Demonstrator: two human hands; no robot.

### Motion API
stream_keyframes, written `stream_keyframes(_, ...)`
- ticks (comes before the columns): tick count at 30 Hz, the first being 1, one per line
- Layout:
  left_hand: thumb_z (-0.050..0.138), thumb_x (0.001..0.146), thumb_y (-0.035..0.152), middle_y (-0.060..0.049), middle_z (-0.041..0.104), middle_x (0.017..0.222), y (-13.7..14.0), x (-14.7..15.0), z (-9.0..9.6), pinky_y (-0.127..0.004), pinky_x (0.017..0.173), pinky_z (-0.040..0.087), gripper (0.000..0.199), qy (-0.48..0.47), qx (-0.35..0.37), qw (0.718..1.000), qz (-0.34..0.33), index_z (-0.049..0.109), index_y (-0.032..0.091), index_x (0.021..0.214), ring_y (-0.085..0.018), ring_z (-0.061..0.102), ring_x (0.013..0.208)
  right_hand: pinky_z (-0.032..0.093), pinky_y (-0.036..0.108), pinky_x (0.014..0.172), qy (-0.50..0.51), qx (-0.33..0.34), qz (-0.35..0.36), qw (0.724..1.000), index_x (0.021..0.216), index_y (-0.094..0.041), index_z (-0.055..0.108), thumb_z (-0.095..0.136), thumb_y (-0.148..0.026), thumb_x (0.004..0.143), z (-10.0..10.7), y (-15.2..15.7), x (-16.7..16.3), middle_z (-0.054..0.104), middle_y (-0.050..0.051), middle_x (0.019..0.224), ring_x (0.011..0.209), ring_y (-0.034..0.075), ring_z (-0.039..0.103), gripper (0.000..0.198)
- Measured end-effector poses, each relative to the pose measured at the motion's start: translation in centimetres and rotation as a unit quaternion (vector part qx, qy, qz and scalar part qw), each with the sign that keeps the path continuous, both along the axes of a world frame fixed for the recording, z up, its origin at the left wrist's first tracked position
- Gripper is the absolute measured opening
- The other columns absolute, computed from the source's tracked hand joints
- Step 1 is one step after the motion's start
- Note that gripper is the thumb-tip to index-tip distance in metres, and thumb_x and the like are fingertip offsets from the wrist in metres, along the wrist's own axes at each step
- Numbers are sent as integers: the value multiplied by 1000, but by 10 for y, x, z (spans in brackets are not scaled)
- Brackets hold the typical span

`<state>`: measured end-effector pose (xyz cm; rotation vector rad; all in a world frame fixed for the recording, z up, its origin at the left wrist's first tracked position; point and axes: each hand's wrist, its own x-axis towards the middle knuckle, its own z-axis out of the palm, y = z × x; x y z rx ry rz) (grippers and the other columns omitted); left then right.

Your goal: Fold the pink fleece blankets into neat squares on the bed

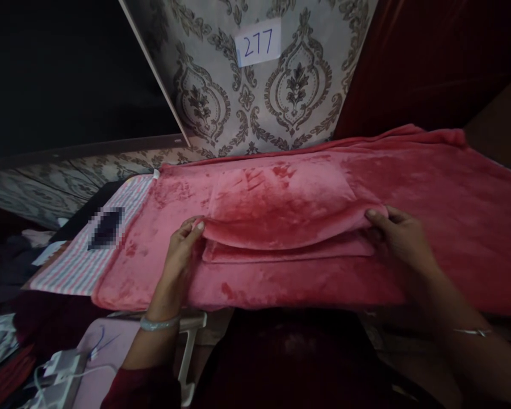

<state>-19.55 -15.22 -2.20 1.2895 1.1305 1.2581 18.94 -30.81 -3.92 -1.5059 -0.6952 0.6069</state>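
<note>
Folded plush cloth [281, 234] on red blanket [447, 210], long axis left-right, strung between left hand [180, 245] and right hand [404, 236], both equally near; each pinches a corner, right fingertips probably tucked beneath, shadowed.

Folded cloth [281, 234]: was pinkish red. Blanket [451, 227]: was likewise pinkish red. Checked cloth [77, 262], blanket's left edge: was white, pink and blue-grey. Wallpaper [247, 97]: was grey, with darker leafy medallions.
</note>
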Motion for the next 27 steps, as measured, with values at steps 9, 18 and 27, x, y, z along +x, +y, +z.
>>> stream_keyframes(9,84,64,42,5,55,55,31,10,6,-23,58,42,36,-93,19,995,16,58,19,56,-9,48,53,29,16,36,172,118,28,978,66,-21,50,94,-41,53,14,30,9,41,-10,50,41,4,33,50)
stream_keyframes(18,90,59,48,-4,73,82,-8,-14,2,-27,70,50,43,-10,-77,995,-57,76,16,85,-18,65,75,26,18,37,105,9,44,993,71,-21,58,87,-49,63,-13,-9,13,45,-8,46,39,7,34,41)
stream_keyframes(27,84,65,60,0,64,68,-2,-28,-7,-23,55,43,47,91,-99,987,-92,69,19,79,-15,56,62,36,21,45,33,-8,71,997,85,-22,63,79,-58,69,-25,-24,25,54,-6,53,45,10,45,42)
